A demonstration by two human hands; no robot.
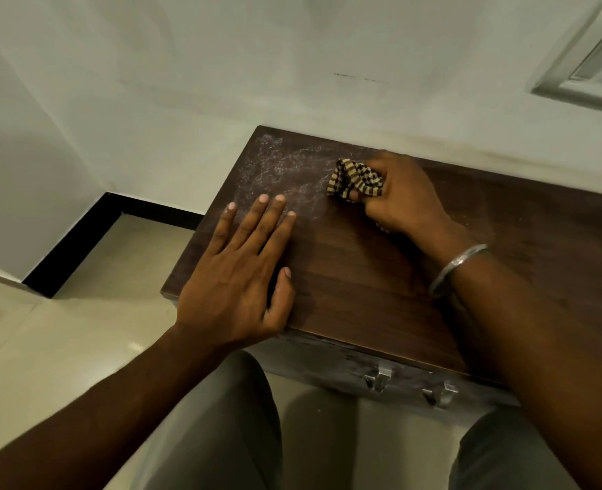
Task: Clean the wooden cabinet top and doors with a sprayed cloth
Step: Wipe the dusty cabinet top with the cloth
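Top wipe in hand: my right hand (404,198) grips the cloth (354,179), left hand (243,277) spread on the surface (363,284). Dusty far-left corner (275,164) next, I judge.

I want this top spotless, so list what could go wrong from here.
The left hand lies flat at the edge of the white dust, and may smear it or leave prints. The cloth is bunched small in the right hand, so strokes may miss the dusty far corner. The metal bangle might scrape the cabinet top.

Two hands: left hand (234,281), right hand (407,198); one striped cloth (354,180); one cabinet (363,277); two metal handles (379,378) (441,394); one bangle (457,268); one wall socket (589,61).
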